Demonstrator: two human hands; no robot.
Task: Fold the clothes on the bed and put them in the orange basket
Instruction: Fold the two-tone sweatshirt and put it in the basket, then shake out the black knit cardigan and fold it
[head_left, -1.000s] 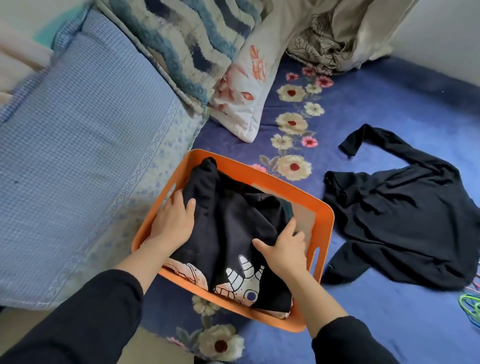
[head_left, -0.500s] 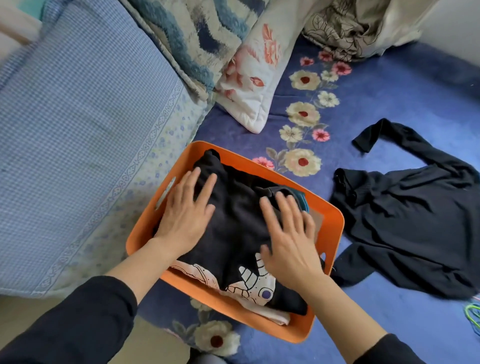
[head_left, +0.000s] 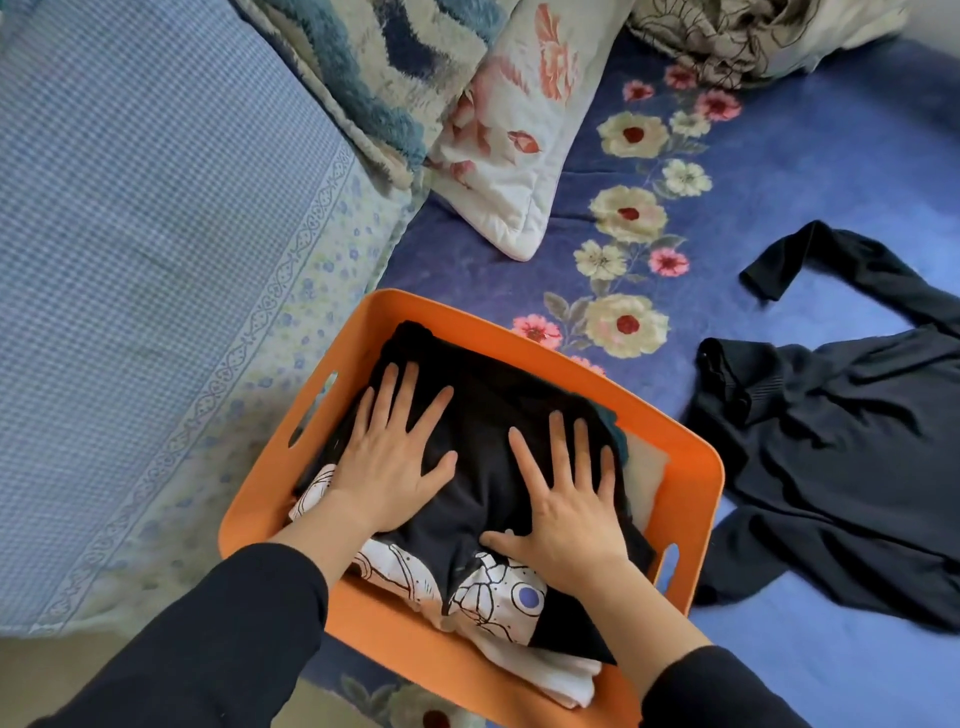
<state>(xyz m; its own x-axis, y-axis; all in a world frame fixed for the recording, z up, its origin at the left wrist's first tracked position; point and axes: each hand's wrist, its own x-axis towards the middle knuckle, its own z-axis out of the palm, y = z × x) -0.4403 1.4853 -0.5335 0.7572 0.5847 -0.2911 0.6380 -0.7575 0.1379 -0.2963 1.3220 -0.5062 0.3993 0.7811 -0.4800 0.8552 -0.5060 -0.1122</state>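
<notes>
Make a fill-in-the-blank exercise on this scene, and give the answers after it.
The left hand and the right hand press flat on a folded black garment in the ____ basket. An unfolded black top lies on the blue bedspread to the basket's ____. The bedspread is printed with ____.
Answers: orange; right; flowers.

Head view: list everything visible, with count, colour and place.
basket: one, orange, centre
folded shirt: one, black with white print, in the basket
top: one, black, spread unfolded right of the basket
pillow: one, white with pink flowers, beyond the basket
blanket: one, blue and cream, left of the pillow
quilt: one, blue checked, left
cloth: one, cream patterned, top right
sheet: one, blue flowered, under the basket
left hand and right hand: flat on the folded shirt
</notes>
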